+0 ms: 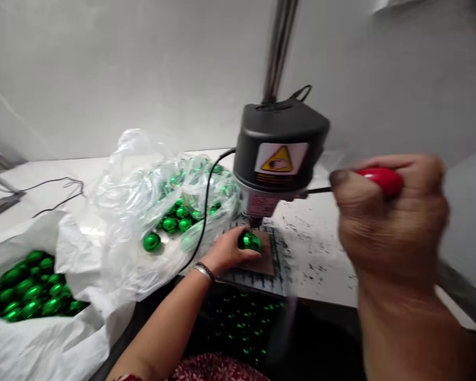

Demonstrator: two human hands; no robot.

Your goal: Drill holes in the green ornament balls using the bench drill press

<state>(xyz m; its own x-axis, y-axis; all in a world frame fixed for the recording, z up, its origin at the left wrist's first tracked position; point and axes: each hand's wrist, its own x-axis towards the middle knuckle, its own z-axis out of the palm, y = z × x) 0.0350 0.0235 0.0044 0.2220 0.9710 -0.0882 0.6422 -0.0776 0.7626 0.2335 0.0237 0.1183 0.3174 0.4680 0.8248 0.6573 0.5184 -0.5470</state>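
My left hand (228,250) grips a shiny green ball (250,242) under the chuck (255,221) of a dark grey bench press machine (282,127). The ball rests over a brown board (265,259) on the machine's base. Fingers and thumb curl around the ball's left side. On the right, my right hand (388,227) is wrapped around a red knob (384,181) at the end of the machine's black lever (319,190). Whether the chuck's tip touches the ball I cannot tell.
Left of the machine, a clear plastic bag (122,180) holds several green balls (182,211). A white sack (79,254) with more green balls (31,288) stands at the lower left. A black cable (204,222) loops beside the machine. Dark flakes (313,264) litter the white table (333,288).
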